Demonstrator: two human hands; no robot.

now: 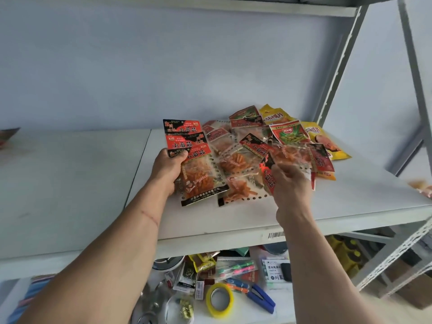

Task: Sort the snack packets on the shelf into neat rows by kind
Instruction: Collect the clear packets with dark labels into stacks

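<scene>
Left hand [167, 170] grips a fanned stack of red-and-black clear-window snack packets [194, 160], thumb curled over the top packet's red header, the other fingers hidden underneath. The stack's lower edge rests on or just above the white shelf board [304, 206]; which, I cannot tell.

Right hand [289, 183] pinches one more red-and-black packet [268, 174] of the same kind by its header, fingers curled round it. This packet is blurred and tilted, lifted above the board.

Between the two hands, just past the fingertips, lie several loose clear packets of orange strips [236, 174], overlapping each other. Beyond the right hand's fingers sits the unsorted heap: a red packet with a green picture [289, 134], further red-and-black packets, and two yellow foil packets [325, 141] at the far right edge of the heap. All of the heap lies on the right half of the shelf board.

Below the hands, on the lower shelf, are a yellow tape roll [219, 300], blue-handled pliers [259, 295] and assorted small stationery. Grey metal shelf uprights [339, 66] stand to the right.
</scene>
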